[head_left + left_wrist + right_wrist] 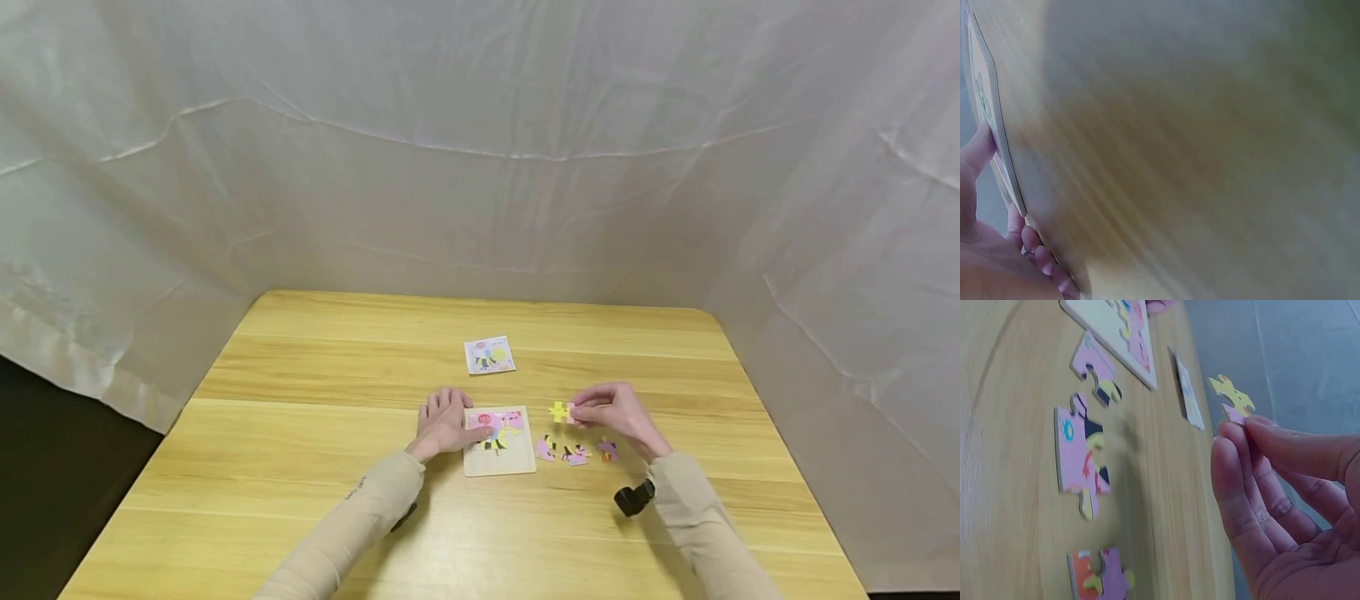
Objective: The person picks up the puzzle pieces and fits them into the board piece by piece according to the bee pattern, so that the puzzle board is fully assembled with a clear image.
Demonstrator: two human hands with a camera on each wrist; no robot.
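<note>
Soft, even light is falling from above in the head view, leaving only faint shadows under each arm on the worktop, and the white backdrop is bowing slightly toward the edges. The left wrist view is smearing into blur beyond the left hand, while the right wrist view is keeping the right hand sharp and softening the puzzle pieces beside it.

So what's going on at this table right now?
A person is working on a small jigsaw at a wooden table. Their left hand rests on the left edge of the puzzle tray, which already has some pieces in it. Their right hand pinches a yellow and pink puzzle piece above the table, just right of the tray. Three more loose pieces lie on the table beside the tray, and a small picture card sits farther back.
</note>
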